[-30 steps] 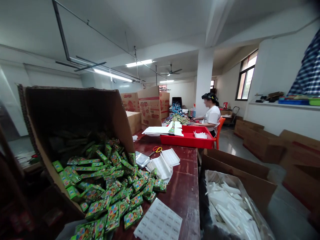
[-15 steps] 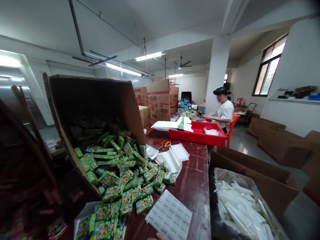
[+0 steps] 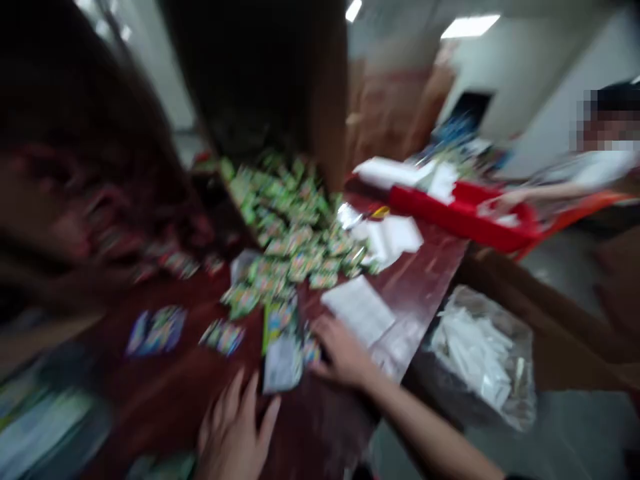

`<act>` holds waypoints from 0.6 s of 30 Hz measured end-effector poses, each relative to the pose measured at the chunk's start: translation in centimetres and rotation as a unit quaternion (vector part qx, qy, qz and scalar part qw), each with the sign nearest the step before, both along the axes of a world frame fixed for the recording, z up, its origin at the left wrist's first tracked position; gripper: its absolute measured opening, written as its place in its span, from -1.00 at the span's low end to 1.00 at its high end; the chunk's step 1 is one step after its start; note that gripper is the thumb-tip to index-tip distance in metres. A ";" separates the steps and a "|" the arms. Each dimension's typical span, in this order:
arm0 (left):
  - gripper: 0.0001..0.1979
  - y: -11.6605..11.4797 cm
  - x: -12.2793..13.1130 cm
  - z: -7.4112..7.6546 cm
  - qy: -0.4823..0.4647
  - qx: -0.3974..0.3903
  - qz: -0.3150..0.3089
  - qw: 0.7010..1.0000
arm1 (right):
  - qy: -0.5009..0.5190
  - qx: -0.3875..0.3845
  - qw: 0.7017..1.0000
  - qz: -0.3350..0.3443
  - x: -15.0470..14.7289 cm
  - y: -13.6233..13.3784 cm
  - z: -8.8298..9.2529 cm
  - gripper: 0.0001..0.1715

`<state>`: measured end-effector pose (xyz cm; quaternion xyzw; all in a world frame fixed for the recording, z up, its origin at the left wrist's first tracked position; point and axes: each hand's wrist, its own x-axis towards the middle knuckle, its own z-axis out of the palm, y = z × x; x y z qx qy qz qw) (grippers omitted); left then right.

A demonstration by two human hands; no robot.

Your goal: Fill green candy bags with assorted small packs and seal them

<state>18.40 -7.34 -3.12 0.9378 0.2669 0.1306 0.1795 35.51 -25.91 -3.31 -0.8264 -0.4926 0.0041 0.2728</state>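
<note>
Desk (image 3: 170,393), x1: dark red. Right edge runs diagonally from the red tray down past the right forearm; room to move lies between the left hand and the purple packets.
Tipped carton (image 3: 327,100), x1: mouth faces the near side.
Red tray (image 3: 440,217), x1: at the far end, reaching past the right edge; one co-worker's hand (image 3: 505,200) in it.
Lined bin (image 3: 523,393), x1: beyond the right edge, holding white strips (image 3: 475,350), count unclear.
Green boxes (image 3: 285,227): heaped at the carton mouth, too blurred to count.
Hands, x2. Left hand (image 3: 237,427): fingers spread, released. Right hand (image 3: 343,350): fingers bent over a small packet (image 3: 311,352); cannot tell whether gripped.
Label sheet (image 3: 357,310), x1: just beyond right hand.
Purple packets (image 3: 157,330): one cluster, left.
Grey-white piece (image 3: 283,363), x1: between both hands, nearer the left fingertips.
</note>
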 end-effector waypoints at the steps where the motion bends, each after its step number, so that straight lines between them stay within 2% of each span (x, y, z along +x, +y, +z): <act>1: -0.46 -0.4 -2.3 -0.4 0.044 0.034 0.002 0.998 | 0.035 -0.002 0.999 0.012 -0.1 -0.1 -0.9 -0.20; 3: -0.38 -0.6 -5.2 -0.6 0.113 0.079 -0.003 0.990 | 0.093 -0.007 0.995 0.029 0.1 0.0 -2.8 -0.14; 4: -0.36 -0.6 -5.9 -0.5 0.125 0.088 -0.006 0.988 | 0.097 -0.010 0.995 0.029 0.2 0.1 -3.6 -0.11; 6: -0.34 -0.5 -5.7 0.0 0.125 0.086 -0.061 0.987 | 0.061 -0.019 0.998 0.024 0.3 0.1 -4.3 -0.10; 8: -0.36 -1.0 -4.3 0.5 0.116 0.065 -0.149 0.980 | 0.007 -0.023 1.000 0.005 0.3 -0.2 -3.7 -0.10; 10: -0.40 -2.1 -2.5 0.7 0.120 0.039 -0.204 0.971 | -0.037 -0.008 0.998 -0.045 0.4 -0.7 -2.3 -0.08; 13: -0.39 -4.3 -0.7 0.7 0.124 0.008 -0.195 0.973 | -0.079 0.054 0.987 -0.133 0.4 -0.9 -0.4 -0.01; 14: -0.38 -4.9 -0.5 0.7 0.118 0.002 -0.195 0.974 | -0.074 0.075 0.986 -0.128 0.3 -0.7 0.0 0.02; 16: -0.41 -5.0 -0.6 1.2 0.097 -0.001 -0.219 0.971 | -0.025 0.100 0.993 -0.055 -0.2 0.0 -0.1 0.02; 18: -0.51 -3.1 -1.8 2.4 0.087 0.015 -0.247 0.965 | 0.048 0.092 0.994 0.042 -0.9 0.9 -1.2 -0.03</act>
